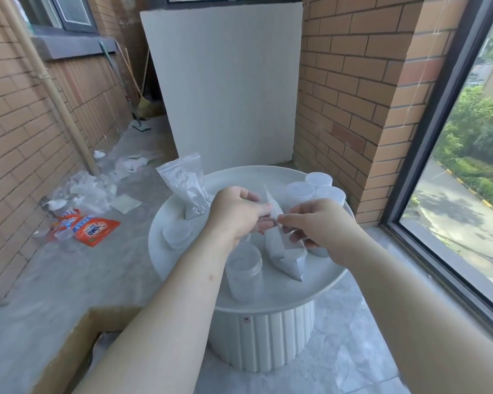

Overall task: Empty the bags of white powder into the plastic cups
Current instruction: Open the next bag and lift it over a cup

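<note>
Nearest, lower centre: clear plastic cup (244,273), upright on the round white desk (268,305), just left of the bag of white powder (285,251). Centre: that bag stands on the desk beneath both hands; left hand (236,214) and right hand (319,226) each pinch its top edge with curled fingers. Farther, left of centre: second bag (185,189), upright. Farthest, right of centre: three white-topped cups (315,189), clustered.

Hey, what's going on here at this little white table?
A person works at a round white table. The left hand and right hand both pinch the top of a bag of white powder resting on it, apparently opening it. A clear cup stands beside it; a second bag waits farther back.
</note>
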Available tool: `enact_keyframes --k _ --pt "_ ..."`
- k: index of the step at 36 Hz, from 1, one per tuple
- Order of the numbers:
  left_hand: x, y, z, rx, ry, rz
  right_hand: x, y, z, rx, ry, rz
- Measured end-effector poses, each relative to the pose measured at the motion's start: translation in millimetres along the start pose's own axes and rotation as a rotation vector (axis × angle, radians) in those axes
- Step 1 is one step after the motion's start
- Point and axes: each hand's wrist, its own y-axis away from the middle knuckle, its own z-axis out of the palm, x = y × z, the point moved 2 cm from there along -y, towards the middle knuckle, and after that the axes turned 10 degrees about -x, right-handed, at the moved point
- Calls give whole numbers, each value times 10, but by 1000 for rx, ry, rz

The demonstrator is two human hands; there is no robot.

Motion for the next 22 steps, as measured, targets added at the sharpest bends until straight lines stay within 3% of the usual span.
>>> enact_keyframes --k 7,13,22 --pt "-12 -6 51 28 -66 13 -13 -63 45 19 182 -47" --pt "-27 -22 84 45 11 3 13 -96 87 32 98 -10" --pt "-4 -23 100 18 42 -9 23 8 101 56 561 -224"
